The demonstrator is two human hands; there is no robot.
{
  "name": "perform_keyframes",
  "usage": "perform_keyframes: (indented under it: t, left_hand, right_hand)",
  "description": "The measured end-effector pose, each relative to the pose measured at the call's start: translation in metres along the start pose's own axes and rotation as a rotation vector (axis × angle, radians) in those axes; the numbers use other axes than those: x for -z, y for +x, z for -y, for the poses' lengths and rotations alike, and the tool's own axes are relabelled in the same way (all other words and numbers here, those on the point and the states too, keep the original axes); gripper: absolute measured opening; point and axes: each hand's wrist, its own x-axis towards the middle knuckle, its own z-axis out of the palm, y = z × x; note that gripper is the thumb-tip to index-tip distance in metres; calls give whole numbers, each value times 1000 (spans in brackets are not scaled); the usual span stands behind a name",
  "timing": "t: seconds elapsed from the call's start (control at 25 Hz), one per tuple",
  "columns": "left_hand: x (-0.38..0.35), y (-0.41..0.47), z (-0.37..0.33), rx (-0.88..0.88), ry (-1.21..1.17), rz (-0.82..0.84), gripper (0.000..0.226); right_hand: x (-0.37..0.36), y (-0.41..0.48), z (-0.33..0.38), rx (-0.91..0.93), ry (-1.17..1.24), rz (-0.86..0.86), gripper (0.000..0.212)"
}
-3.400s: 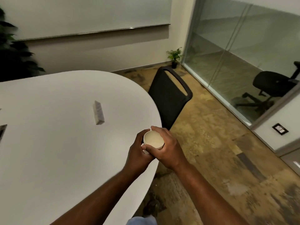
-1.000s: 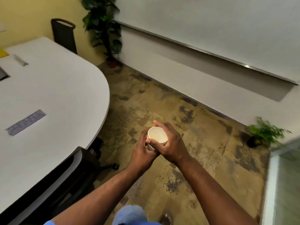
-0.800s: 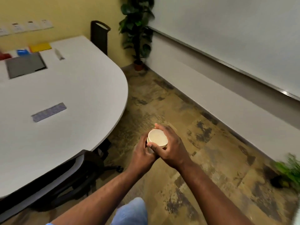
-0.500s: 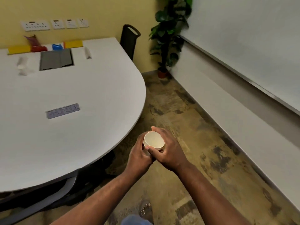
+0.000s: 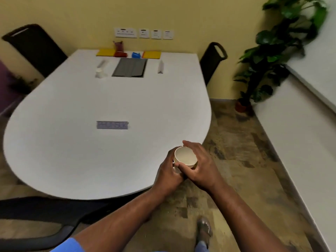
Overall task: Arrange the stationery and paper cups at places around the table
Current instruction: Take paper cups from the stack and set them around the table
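Now facing the table's point(image 5: 54, 151) rounded end, both hands grip stacked paper cups point(image 5: 185, 157). Left hand point(image 5: 169, 174) clasps below, right hand point(image 5: 201, 170) wraps the rim; peel one gently.

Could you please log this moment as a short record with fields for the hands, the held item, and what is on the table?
left hand: wrapped around the lower part of the cups
right hand: gripping the top paper cup
paper cup: upright, empty, over the table's near right edge
table: white, rounded near end
name card: near the table's middle
far end: grey panel, yellow pads, another white cup
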Motion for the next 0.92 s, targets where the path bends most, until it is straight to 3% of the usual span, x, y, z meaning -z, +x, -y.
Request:
perform_keyframes:
  t: [0.36, 0.64, 0.92]
  left_hand:
    - [-43, 129, 2, 200, 40, -378, 69]
    - [-9, 200, 17, 297, 53, -628, 66]
    - [43, 264, 64, 347, 82, -663, 70]
  right_hand:
    - [11, 168, -86, 175, 194, 308, 68]
    - [-37, 266, -90, 334, 267, 509, 65]
    - [-92, 346, -86, 361, 292, 548, 65]
